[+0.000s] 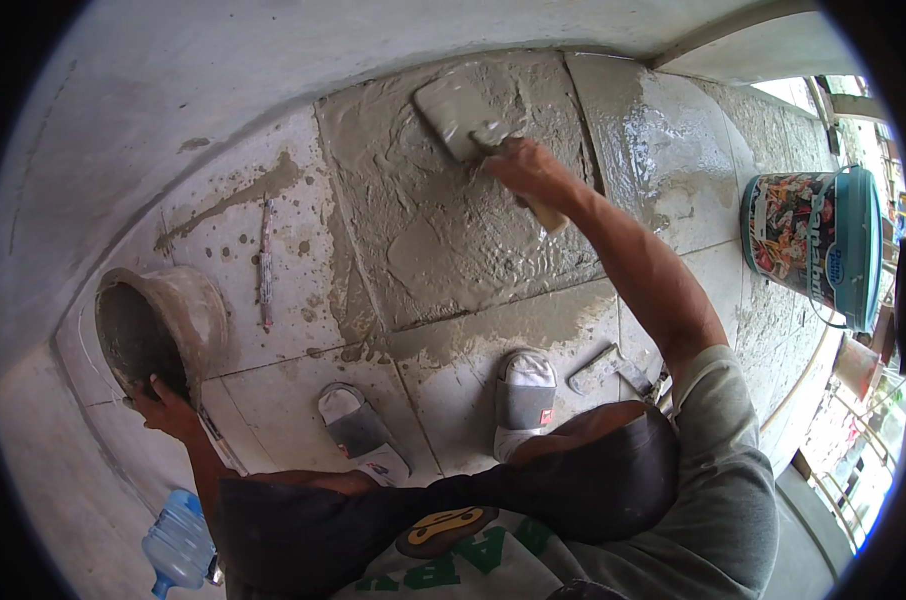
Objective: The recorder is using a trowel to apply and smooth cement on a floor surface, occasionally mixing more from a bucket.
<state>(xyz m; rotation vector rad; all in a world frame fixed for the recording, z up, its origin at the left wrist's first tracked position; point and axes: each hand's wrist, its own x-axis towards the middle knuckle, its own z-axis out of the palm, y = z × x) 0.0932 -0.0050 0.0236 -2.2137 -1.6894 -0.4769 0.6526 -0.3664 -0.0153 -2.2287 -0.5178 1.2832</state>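
Observation:
A layer of wet grey mortar (423,250) is spread in a rough rectangle over pale floor tiles. My right hand (533,172) is closed around a trowel, its wooden handle end showing below the palm. The trowel's broad, mortar-coated blade (455,110) is over the far part of the layer; whether it touches cannot be told. To the left, a mortar-stained bucket (205,305) leans with its mouth toward the left. My left hand (168,410) grips its near rim, fingertips inside. Dark grey mix shows within.
A marking pen-like stick (266,262) lies on the spattered tiles. A second trowel (598,370) rests by my right foot. At the right stands a printed tub (793,235) with a teal base. A clear blue water jug (180,540) sits lower left. Walls (143,110) border the floor.

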